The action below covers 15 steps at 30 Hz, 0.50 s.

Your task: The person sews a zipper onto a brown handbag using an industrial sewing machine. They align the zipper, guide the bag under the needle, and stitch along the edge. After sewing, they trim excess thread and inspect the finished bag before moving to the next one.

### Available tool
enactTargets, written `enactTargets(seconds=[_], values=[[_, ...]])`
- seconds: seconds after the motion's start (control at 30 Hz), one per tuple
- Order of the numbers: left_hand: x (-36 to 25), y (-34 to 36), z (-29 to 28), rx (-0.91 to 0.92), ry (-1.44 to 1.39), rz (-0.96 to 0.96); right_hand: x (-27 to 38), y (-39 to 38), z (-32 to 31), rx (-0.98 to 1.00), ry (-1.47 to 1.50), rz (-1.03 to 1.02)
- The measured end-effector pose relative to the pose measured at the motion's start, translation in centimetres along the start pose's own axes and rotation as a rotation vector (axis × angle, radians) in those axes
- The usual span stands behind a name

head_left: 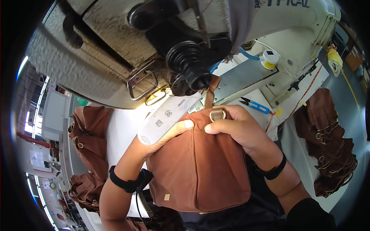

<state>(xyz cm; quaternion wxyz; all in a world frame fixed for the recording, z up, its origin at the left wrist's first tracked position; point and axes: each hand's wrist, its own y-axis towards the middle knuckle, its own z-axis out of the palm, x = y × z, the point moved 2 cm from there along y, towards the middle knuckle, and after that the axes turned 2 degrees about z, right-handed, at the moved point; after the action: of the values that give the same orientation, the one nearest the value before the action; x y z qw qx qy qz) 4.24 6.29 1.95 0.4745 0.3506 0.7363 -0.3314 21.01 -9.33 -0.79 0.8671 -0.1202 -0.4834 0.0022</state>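
Observation:
A brown bag (219, 169) hangs in front of me, with a seam down its middle and its upper edge at the sewing machine (104, 61). My left hand (169, 133) grips its upper left side, thumb on the brown material and fingers hidden behind. With my right hand (239, 129) I pinch the upper right edge beside a metal D-ring (218, 114) on a short tab. A brown strap piece with zipper teeth (208, 98) runs up from the bag at the needle area. Partly covering my left hand is a white, flat, rounded piece (169, 117).
Blue thread snips (255, 107) lie on the table right of the bag. Brown bags are piled at the left (90, 134) and right (327, 142). A small white bottle (269, 59) stands on the machine bed. A yellow thread cone (334, 61) is at the far right.

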Motion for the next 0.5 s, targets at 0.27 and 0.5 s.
enactTargets(seconds=[0.27, 0.5], values=[[-0.6, -0.3, -0.3, 0.018, 0.052, 0.046, 0.5, 0.2, 0.6, -0.051, -0.129, -0.115], [-2.4, -0.2, -0.2, 0.007, 0.087, 0.098, 1.0, 0.6, 0.4, -0.172, -0.384, -0.277]])
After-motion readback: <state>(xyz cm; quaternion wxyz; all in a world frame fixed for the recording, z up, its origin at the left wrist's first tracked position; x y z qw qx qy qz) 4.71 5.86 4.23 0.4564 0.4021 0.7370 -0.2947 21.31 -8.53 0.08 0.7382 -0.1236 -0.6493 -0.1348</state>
